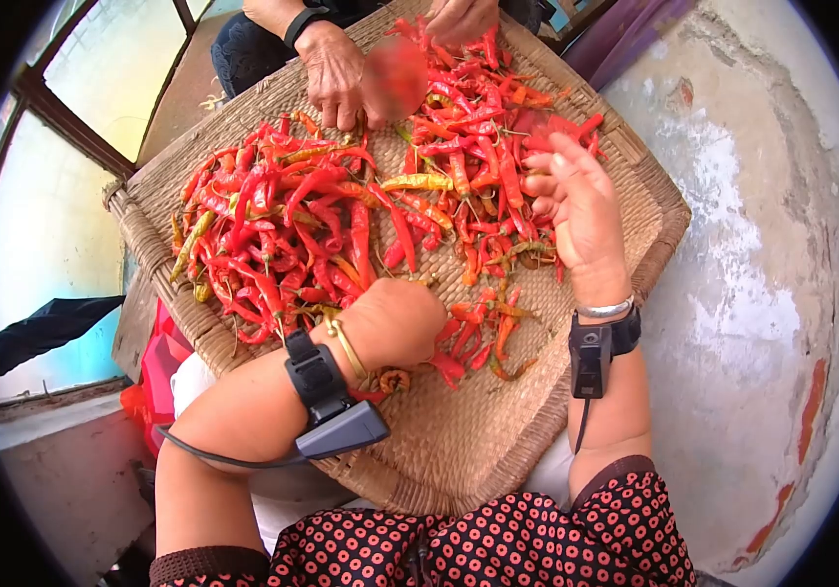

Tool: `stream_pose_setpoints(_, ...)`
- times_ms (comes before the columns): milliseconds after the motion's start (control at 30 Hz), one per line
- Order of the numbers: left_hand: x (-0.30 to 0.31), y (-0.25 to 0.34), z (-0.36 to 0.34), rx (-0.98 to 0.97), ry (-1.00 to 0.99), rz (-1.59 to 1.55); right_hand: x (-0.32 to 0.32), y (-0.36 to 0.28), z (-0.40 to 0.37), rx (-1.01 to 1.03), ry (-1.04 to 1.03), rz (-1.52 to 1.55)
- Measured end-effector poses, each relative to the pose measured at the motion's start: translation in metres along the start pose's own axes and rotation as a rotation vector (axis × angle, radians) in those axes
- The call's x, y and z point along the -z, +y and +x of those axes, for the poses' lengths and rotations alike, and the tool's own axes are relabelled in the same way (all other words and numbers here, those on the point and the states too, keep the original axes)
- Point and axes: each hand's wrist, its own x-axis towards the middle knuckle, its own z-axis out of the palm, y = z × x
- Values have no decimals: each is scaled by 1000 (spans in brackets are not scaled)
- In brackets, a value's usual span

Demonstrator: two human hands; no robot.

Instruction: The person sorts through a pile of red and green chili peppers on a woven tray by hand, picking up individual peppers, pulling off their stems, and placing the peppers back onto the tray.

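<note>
Red chili peppers lie in two heaps on a woven tray (439,430): a left heap (273,215) and a right heap (483,147), with some yellow and orange ones among them. My left hand (400,318) is bent over the near edge of the left heap, back up; its fingers are hidden. On the right side, my right hand (581,201) is raised beside the right heap, its fingers apart and slightly curled, with nothing seen in the palm. A blurred red patch shows just beyond its fingertips. A few peppers (503,338) lie between my hands.
Across the tray, another person's hands (336,83) reach over the peppers, one beside a blurred red patch. The tray's raised rim (669,215) borders the rough wall surface (732,293) on the right. Window panes (43,225) stand at the left, near a red bag (160,367).
</note>
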Motion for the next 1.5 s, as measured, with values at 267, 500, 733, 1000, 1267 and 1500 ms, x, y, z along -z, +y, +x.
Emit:
stream_pose_setpoints(267,35,-25,-20,67,426,-316,-15,12,-24,-134,-415,-596)
stream_pose_setpoints(500,35,-25,-19,35,508,-659,-23,5,-31,-358,-570,-463)
stream_pose_setpoints(733,35,-24,-22,-10,449,-677,-22,3,-31,-405,-598,-333)
stream_pose_setpoints(1000,38,-46,-27,218,715,-186,-14,-8,-10,-54,-192,-130)
stream_pose_setpoints(1267,19,-44,-5,28,613,-86,-14,8,-16,-156,-242,-265)
stream_pose_setpoints(1500,14,-56,9,265,497,166,-21,15,-20,-266,-364,-401)
